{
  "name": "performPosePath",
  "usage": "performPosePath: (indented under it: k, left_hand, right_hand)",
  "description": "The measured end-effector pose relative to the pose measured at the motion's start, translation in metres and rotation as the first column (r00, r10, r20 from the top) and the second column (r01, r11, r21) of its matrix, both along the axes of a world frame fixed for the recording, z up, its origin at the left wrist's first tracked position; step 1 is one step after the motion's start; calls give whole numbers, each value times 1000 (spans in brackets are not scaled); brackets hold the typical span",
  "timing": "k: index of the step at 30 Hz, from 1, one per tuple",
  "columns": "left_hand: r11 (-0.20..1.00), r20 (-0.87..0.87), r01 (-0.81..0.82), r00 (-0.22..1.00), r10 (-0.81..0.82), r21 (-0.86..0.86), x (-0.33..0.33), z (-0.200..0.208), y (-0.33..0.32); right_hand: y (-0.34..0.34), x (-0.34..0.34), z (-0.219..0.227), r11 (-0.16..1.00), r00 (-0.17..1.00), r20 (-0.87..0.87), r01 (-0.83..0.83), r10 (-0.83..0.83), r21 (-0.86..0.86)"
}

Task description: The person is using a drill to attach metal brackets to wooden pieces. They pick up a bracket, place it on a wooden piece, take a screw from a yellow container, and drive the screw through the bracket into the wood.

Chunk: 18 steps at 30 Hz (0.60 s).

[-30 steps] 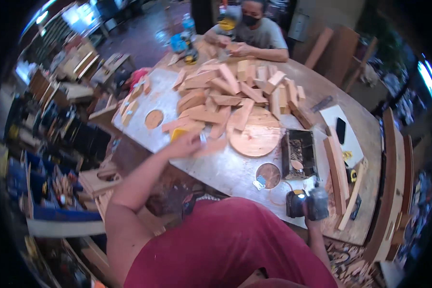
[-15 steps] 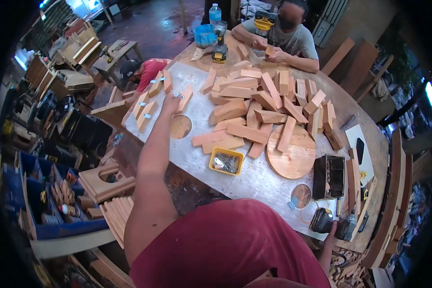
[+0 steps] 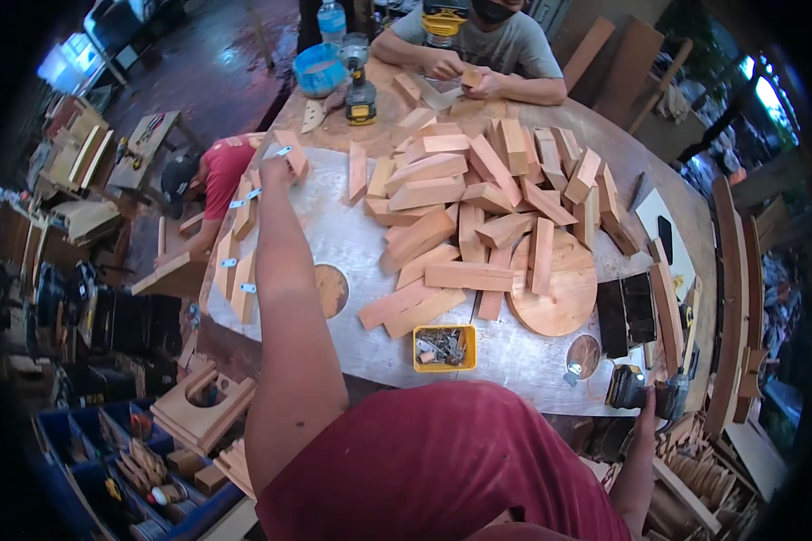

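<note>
My left arm reaches across the table to its far left edge, where my left hand [image 3: 276, 171] is closed on a short wooden block [image 3: 293, 153] with a small metal plate on its top. Nearer along the same edge lie more wooden blocks [image 3: 243, 298] bearing similar metal plates [image 3: 248, 288]. At the near right corner, my right hand [image 3: 649, 402] grips a black cordless drill [image 3: 626, 388]; part of the drill is hidden behind the fingers. A yellow tub [image 3: 444, 367] of screws and small metal parts sits by the near edge.
A large pile of cut wooden blocks [image 3: 442, 225] covers the table's middle, beside a round wooden disc [image 3: 564, 302]. Across from me a masked person [image 3: 505, 54] handles a block. Another cordless drill [image 3: 361, 95] stands near a blue bowl [image 3: 319, 70]. Someone in red [image 3: 227, 171] bends at the left.
My left hand has carried its wooden block away from beside the round hole to the far left edge, in line with the others. The view has shifted; my right hand still holds the drill.
</note>
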<state>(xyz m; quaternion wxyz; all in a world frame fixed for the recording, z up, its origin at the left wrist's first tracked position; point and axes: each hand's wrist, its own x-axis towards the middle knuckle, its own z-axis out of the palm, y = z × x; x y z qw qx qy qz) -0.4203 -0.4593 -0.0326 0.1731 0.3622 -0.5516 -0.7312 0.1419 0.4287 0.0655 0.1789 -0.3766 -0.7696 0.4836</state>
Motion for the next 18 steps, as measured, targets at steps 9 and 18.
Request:
performPosePath:
  k: [9,18]
  left_hand:
    - [251,107,127,990,-93,-960,14,42,63]
    - [617,304,619,782,-545,-487,37,32,129]
  right_hand:
    - [9,1,-14,985,995,33,95,-91,-142]
    - [-12,-9,-2,981,979,56,194,-195,21]
